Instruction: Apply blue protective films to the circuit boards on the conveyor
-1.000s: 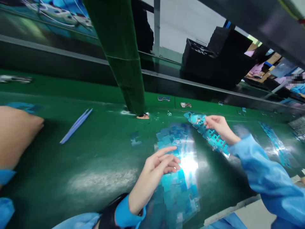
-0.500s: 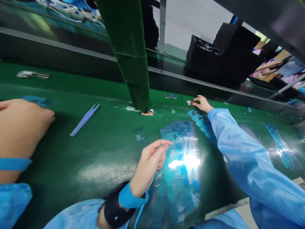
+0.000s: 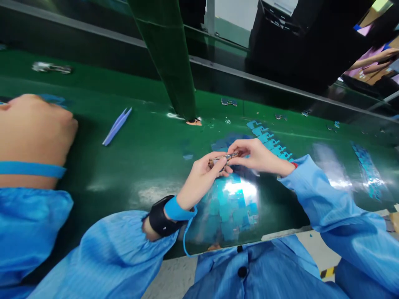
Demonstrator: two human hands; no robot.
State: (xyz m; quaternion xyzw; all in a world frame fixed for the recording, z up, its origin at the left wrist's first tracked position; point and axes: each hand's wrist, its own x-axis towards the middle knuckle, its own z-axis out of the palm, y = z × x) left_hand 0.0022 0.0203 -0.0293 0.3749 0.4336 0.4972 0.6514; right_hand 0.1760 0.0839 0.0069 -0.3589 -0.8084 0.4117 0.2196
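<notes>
Pinches a small part point(image 3: 231, 157), perhaps a circuit board but too blurred to be sure, in left hand point(image 3: 204, 176) and right hand point(image 3: 254, 153), over blue pieces point(image 3: 232, 211) on the green table point(image 3: 109, 166). Looks light, stiff and fragile, best held by its edges. Shows no legible brand, label or writing, even on the module point(image 3: 229, 102) farther back.

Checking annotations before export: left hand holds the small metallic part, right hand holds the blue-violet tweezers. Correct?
Not quite: the right hand isn't holding the blue-violet tweezers. The head view shows it on the same small metallic part that the left hand holds; the tweezers lie on the green work surface.
</notes>
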